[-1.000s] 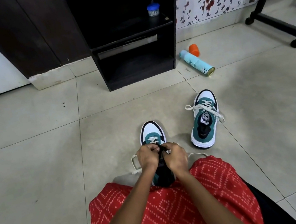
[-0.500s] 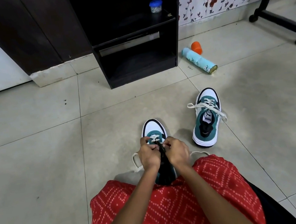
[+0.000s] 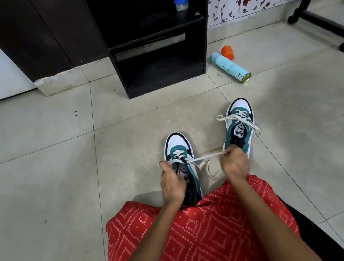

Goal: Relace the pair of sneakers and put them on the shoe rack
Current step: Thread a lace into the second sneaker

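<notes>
We see 2 white, teal and black sneakers on the tiled floor (image 3: 39, 172), in front of a person whose lap is covered by red patterned cloth (image 3: 194, 238). The near sneaker (image 3: 177, 145) stands upright just beyond the cloth, toe pointing to the far side. The left hand (image 3: 172, 181) is clenched around that sneaker's left flank beside the eyelets, thumb on the tongue side. The right hand (image 3: 235, 163) is held out to the right of the sneaker, fingers curled tight, pinching the cream lace (image 3: 204, 158). The lace runs taut from the eyelets to that hand, and a slack loop of it lies on the floor between the 2 hands.

The far sneaker (image 3: 240, 120) sits to the right and a little farther off, apart from the first. Its lace is threaded, with loose ends spilling over both sides. The right hand overlaps its heel in the view; we cannot tell whether they touch.

The black shoe rack (image 3: 202, 36) stands at the far side against the wall, and neither sneaker is on it. A small jar with a blue lid (image 3: 181, 3) rests on its upper shelf. To the right of the rack a pale blue spray can (image 3: 232, 68) lies on its side, with an orange cap (image 3: 228, 52) just beside it.
</notes>
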